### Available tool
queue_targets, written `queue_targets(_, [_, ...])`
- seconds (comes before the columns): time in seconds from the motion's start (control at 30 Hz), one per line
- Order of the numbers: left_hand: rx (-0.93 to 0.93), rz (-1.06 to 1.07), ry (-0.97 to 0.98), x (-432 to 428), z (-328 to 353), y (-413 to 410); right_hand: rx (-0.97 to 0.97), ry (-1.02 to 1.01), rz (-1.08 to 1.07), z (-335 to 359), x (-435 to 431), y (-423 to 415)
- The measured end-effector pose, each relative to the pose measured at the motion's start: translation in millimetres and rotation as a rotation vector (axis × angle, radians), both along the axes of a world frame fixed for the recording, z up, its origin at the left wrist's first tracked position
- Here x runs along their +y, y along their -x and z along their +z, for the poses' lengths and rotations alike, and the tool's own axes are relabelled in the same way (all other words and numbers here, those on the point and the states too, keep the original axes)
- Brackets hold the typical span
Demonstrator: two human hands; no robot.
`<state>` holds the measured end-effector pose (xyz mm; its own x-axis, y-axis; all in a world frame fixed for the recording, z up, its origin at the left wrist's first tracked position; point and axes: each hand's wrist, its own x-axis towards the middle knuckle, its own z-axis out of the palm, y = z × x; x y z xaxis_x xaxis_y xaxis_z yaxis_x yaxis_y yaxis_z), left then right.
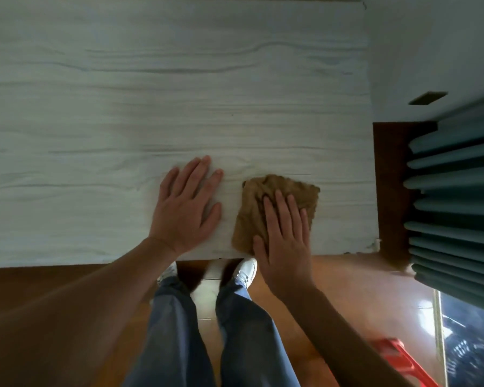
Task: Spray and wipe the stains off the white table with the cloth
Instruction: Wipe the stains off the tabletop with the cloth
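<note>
A white wood-grain table (123, 107) fills the upper part of the head view. A brown cloth (280, 191) lies bunched near the table's front edge, right of the middle. My right hand (285, 236) presses flat on the cloth's near half, fingers straight and pointing away from me. My left hand (186, 208) rests flat on the bare table just left of the cloth, fingers spread. No spray bottle is in view. I make out no distinct stain on the surface.
The table's right edge (370, 163) stands close to the cloth. Teal pleated curtains (453, 205) hang at the right. My legs in blue jeans (173, 331) and white shoes stand below the front edge. A red object (400, 361) lies on the orange floor.
</note>
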<state>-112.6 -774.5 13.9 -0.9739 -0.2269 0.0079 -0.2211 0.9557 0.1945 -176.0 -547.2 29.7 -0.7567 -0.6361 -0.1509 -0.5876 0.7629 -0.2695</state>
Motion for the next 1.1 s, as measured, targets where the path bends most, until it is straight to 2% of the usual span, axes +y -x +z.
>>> queue_targets(0.1, [0.004,-0.007,-0.005,-1,-1,-1,0.008,-0.025,-0.021,0,12,-16])
queue_targets(0.3, [-0.011,-0.007,-0.087,-2,2,-2,0.022,-0.039,-0.194,-3,-15,-27])
queue_targets(0.5, [0.03,-0.084,-0.323,-24,15,-17,0.043,-0.06,-0.364,-4,-43,-47])
queue_targets(0.57, [0.054,-0.095,-0.294,-56,22,-44,0.037,-0.067,-0.428,-5,-62,-59])
queue_targets(0.67, [0.048,0.0,-0.184,-135,24,-106,0.033,-0.051,-0.486,-5,-108,-90])
queue_targets(0.9, [-0.04,0.296,-0.031,-325,23,-258,-0.002,-0.005,-0.264,-1,-256,-204])
queue_targets(1.1, [-0.009,0.309,-0.022,-359,15,-295,-0.049,-0.006,-0.046,1,-342,-270])
